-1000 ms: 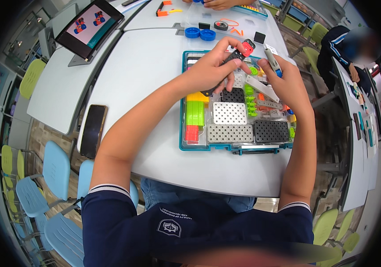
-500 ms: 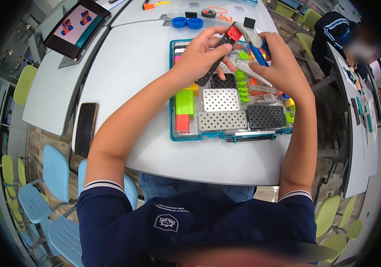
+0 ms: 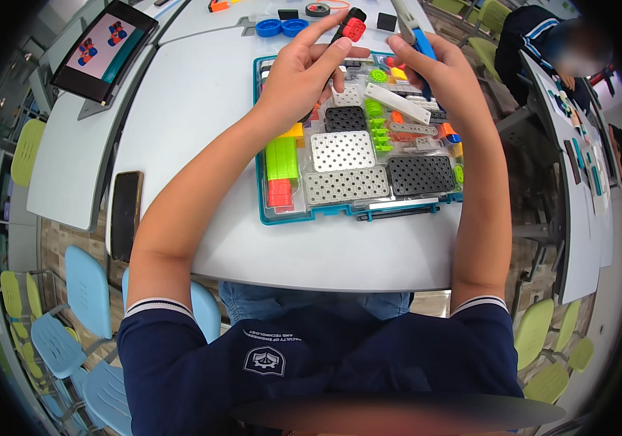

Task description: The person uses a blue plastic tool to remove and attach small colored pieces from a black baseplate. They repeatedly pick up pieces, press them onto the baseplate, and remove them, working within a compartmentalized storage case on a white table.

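Observation:
Over the far part of a parts tray with a teal rim (image 3: 259, 145), my left hand (image 3: 298, 76) pinches a small red block (image 3: 354, 29) with a black piece (image 3: 357, 14) at its far end. Some of what lies under those fingers is hidden. Just to the right, my right hand (image 3: 447, 71) is closed round a plier-like tool (image 3: 423, 45) with grey jaws and blue handles. Its jaws point away from me, apart from the red block. Below the hands, a white bar (image 3: 398, 104) lies slanted across the tray's parts.
Black and white perforated plates (image 3: 342, 151) and green blocks (image 3: 282, 158) fill the tray. Beyond it lie blue rings (image 3: 269, 27) and a black square (image 3: 386, 22). A phone (image 3: 126, 211) and a tablet (image 3: 104, 47) are on the left. Another person (image 3: 536, 43) sits at the right.
The tool's jaws have come away from the red block, and my hands are farther apart. The black piece with the red block has turned in my left hand. The whole view has shifted slightly.

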A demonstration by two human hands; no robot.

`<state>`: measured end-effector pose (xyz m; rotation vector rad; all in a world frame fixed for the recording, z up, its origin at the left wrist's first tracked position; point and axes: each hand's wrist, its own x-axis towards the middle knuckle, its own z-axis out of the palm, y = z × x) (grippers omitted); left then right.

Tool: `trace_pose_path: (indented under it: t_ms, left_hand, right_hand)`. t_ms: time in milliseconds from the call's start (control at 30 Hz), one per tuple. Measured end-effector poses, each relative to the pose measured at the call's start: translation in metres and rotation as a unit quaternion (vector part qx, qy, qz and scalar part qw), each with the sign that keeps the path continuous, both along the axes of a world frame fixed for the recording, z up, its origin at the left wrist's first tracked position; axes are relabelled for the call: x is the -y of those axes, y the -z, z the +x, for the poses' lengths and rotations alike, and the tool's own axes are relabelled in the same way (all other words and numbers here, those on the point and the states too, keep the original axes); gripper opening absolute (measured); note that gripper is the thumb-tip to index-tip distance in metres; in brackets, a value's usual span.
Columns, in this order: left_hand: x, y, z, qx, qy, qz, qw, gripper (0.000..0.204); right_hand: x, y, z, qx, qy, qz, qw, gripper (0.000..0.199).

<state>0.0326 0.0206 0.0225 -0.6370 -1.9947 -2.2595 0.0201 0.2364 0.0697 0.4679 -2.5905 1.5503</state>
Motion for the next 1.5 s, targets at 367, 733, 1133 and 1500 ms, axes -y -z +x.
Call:
trace_pose_path:
  t_ms: [367, 733, 1133, 1500]
  left_hand:
    - [-0.008, 0.004, 0.007, -0.107, -0.076, -0.076, 0.988, 0.053]
    - [0.0, -0.017, 0.012, 0.202, 0.117, 0.025, 0.972, 0.058]
    - [0.001, -0.021, 0.016, 0.225, 0.214, 0.045, 0.95, 0.059]
    - [-0.006, -0.02, 0.021, 0.144, 0.14, 0.014, 0.979, 0.053]
  right_hand:
    - [0.011, 0.014, -0.003, 0.013, -0.114, -0.136, 0.984, 0.04]
    - [0.017, 0.009, 0.008, -0.066, -0.1, -0.086, 0.989, 0.035]
    - [0.009, 0.025, -0.005, -0.066, -0.1, -0.085, 0.989, 0.038]
    - [0.029, 0.006, 0.014, -0.044, 0.011, -0.078, 0.996, 0.04]
